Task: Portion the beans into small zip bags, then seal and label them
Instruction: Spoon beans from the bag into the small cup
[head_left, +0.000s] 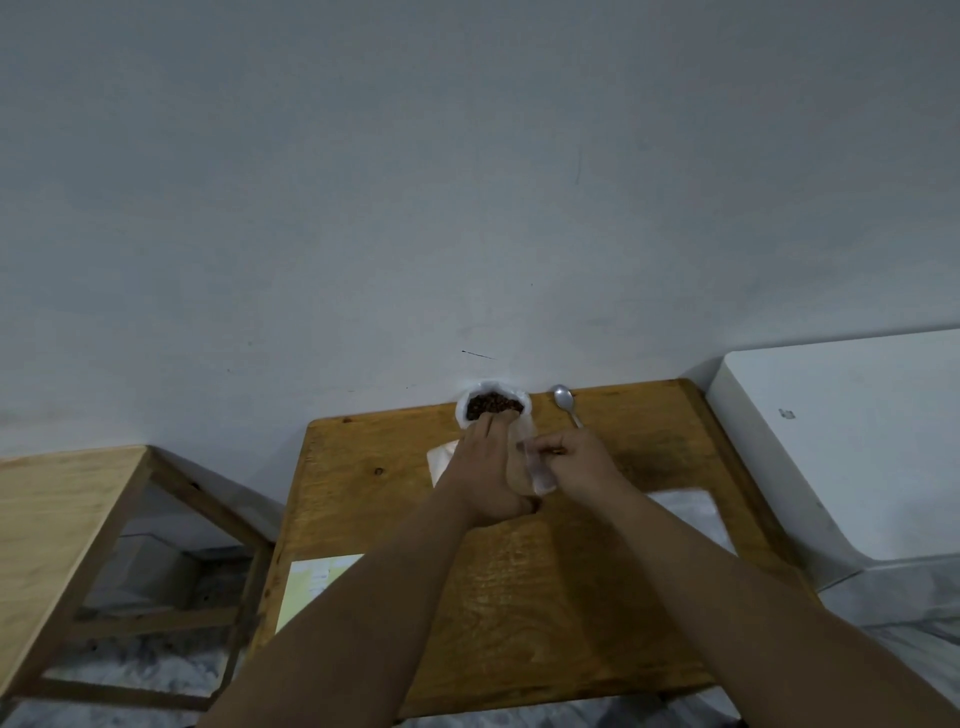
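A white bag of dark brown beans (492, 404) stands open at the far edge of the wooden table (613, 597), against the wall. My left hand (485, 475) reaches forward with its fingertips in the beans at the bag's mouth. My right hand (571, 457) pinches a small clear zip bag (535, 467) just right of the left hand. A metal spoon (566, 402) lies beyond my right hand. Whether the left hand holds any beans is hidden.
A stack of clear zip bags (691, 512) lies on the table's right side. A yellowish label sheet (311, 582) sits at the front left. White paper (441, 457) shows under my left hand. A second wooden table (57, 525) stands left, a white cabinet (841, 441) right.
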